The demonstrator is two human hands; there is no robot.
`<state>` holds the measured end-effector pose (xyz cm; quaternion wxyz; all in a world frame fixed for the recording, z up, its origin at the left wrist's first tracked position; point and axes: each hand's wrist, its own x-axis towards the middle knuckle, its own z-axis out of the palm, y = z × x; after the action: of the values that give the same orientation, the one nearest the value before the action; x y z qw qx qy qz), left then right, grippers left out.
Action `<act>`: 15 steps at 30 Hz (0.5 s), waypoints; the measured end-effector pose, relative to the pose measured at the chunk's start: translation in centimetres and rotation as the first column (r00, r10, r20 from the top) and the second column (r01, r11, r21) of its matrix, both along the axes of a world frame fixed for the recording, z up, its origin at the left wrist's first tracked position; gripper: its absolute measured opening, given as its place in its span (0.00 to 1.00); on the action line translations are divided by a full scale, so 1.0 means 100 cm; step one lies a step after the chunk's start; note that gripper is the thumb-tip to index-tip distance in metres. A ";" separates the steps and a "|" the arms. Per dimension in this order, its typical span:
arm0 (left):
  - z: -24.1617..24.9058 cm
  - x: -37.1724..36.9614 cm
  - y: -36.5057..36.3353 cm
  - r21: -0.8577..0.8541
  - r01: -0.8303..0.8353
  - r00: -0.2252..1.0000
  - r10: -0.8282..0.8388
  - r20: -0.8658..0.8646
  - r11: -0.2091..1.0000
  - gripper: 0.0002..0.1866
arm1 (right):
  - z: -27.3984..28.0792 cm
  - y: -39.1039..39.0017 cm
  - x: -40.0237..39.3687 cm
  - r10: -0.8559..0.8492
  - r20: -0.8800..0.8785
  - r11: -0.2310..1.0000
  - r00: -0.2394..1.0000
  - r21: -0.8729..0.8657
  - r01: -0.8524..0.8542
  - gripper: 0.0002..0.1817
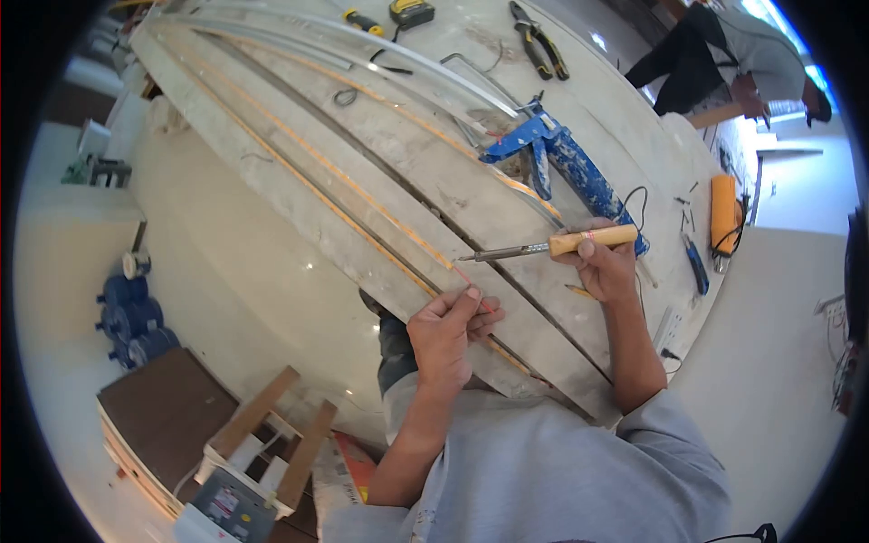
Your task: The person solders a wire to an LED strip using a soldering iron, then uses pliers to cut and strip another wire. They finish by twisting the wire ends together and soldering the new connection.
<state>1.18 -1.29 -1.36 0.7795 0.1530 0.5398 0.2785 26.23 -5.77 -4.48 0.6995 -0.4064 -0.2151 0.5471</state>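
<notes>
Between the thumb and fingers of my left hand [444, 333] is a thin red wire [475, 288], which runs up to the end of a yellow-orange strip [398, 226] lying on the work table [389, 118]. My right hand [605, 271] is wrapped round the wooden handle of a soldering iron [593, 239]. The iron's metal tip points left, close to the strip's end and the wire; whether it touches them I cannot tell. Just beyond my right hand lies a blue caulking gun [579, 172], its nozzle end hidden.
Pliers [540, 41], a tape measure [411, 12] and a blue cutter [695, 264] lie on the table, with an orange tool [724, 215] at its right edge. Another person [760, 54] bends over at upper right. A brown-topped box [167, 407] stands on the floor lower left.
</notes>
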 end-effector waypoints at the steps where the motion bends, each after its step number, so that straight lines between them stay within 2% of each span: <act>1: 0.001 0.001 0.000 -0.015 -0.015 1.000 0.015 -0.013 1.000 0.10 | -0.001 -0.001 0.000 -0.008 -0.013 1.000 1.000 -0.009 0.008 0.13; 11: 0.003 0.003 0.001 -0.015 -0.014 1.000 0.014 -0.028 1.000 0.09 | 0.011 0.001 -0.002 0.002 0.024 1.000 1.000 -0.019 -0.001 0.13; 13: 0.005 0.004 0.001 -0.024 -0.020 0.999 0.019 -0.030 1.000 0.10 | 0.016 0.002 -0.004 0.001 0.022 0.996 1.000 -0.087 0.001 0.13; 15: 0.006 0.004 0.001 -0.022 -0.013 0.999 0.012 -0.032 1.000 0.10 | 0.015 0.002 -0.004 -0.004 0.025 0.997 1.000 -0.079 0.006 0.14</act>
<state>1.57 -1.21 -0.80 0.7706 0.1452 0.5564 0.2748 25.86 -5.62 -3.01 0.6816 -0.4411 -0.2010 0.5481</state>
